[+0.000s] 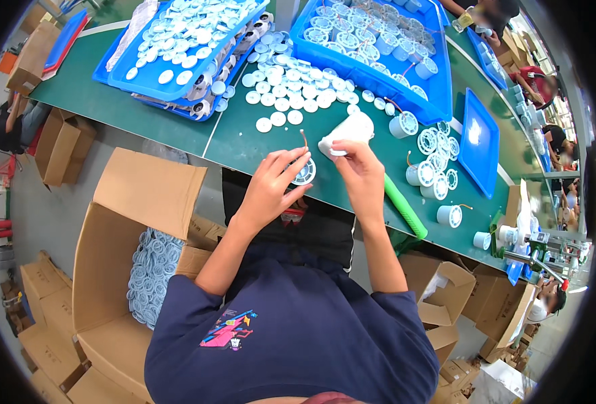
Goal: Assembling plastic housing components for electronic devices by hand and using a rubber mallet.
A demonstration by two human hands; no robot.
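Observation:
My left hand (271, 180) is closed around a light-blue round housing (304, 173) with a ring of slots at the table's near edge; a thin brownish wire sticks up beside it. Between thumb and fingers of my right hand (360, 168) is a small white disc (338, 152), apart from the housing. Just beyond that hand lies a mallet with a white head (349, 132) and a green handle (406, 209), the handle running toward the table's front edge. Many loose white discs (294, 91) are spread over the green table ahead of both hands.
Blue trays of discs (170, 50) are stacked at the far left. A blue bin (439, 94) of wired housings stands behind. Slotted rings (438, 145) and several housings (419, 174) sit at right, near a blue lid (480, 141). A cardboard box (89, 269) holds rings. Other people work around.

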